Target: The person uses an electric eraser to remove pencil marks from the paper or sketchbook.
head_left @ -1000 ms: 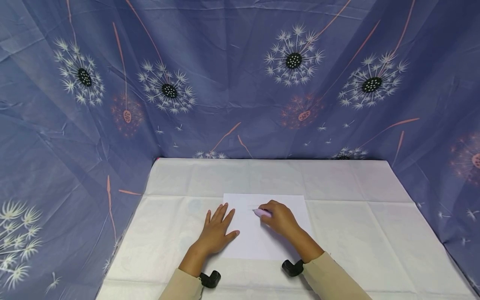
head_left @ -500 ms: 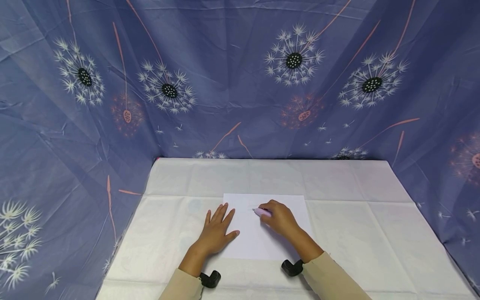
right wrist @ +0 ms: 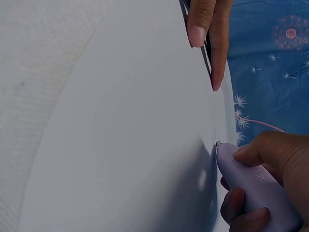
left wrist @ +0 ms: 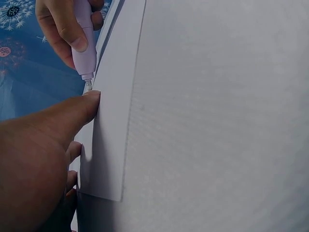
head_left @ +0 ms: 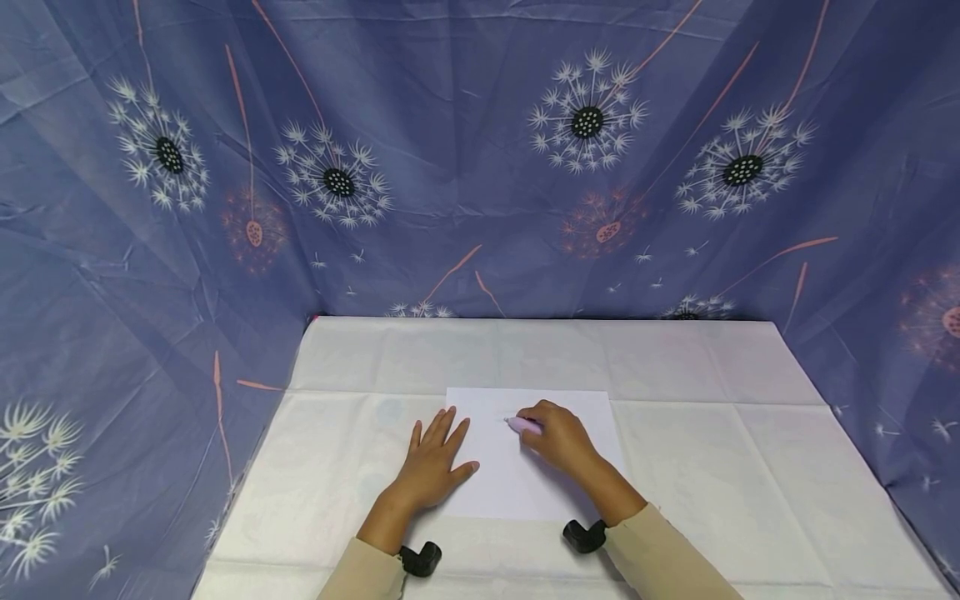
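In the head view, the right hand [head_left: 558, 433] hides the back part of the lilac tool [head_left: 525, 425] inside its grip. Just ahead of the grip, faint marks [head_left: 504, 411] on the paper [head_left: 498, 492] are too slight to read, and whether the tip touches the sheet is too small to tell. Left of the grip, the left hand [head_left: 429, 471] covers part of the paper's edge. Behind the grip, the bottom edge cuts off both sleeves [head_left: 663, 554]. The left wrist view's top edge crops the grip itself; in the right wrist view, pale symbols [right wrist: 260, 174] beside the gripping thumb are illegible.
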Demonstrator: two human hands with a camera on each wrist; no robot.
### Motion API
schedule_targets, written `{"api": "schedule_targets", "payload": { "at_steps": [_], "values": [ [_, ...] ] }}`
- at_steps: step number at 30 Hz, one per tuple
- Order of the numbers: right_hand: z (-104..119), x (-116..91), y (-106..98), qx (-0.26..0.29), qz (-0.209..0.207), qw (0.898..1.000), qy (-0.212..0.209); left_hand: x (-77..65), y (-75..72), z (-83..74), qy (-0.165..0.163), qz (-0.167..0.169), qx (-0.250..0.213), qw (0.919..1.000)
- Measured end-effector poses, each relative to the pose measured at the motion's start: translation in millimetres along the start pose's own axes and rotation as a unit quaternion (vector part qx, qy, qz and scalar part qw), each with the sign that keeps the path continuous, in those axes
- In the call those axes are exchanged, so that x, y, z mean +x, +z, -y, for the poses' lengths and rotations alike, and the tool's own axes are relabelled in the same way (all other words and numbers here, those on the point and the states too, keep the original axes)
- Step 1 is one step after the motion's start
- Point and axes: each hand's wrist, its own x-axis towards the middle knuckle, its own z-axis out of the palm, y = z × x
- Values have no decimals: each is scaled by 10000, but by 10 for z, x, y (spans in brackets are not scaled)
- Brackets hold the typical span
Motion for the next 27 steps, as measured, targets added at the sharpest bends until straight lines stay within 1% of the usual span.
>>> {"api": "schedule_targets", "payload": {
  "at_steps": [13, 19, 27],
  "values": [
    [32, 2, -15, 17, 57, 10000, -11, -1, 7, 6, -1, 31, 37, 10000],
    [31, 3, -13, 42, -14, 10000, -6, -2, 9, 8, 7, 9, 34, 10000],
    [21, 8, -4, 21, 24, 10000, -13, 4, 22, 17, 0, 19, 51, 10000]
  ]
}}
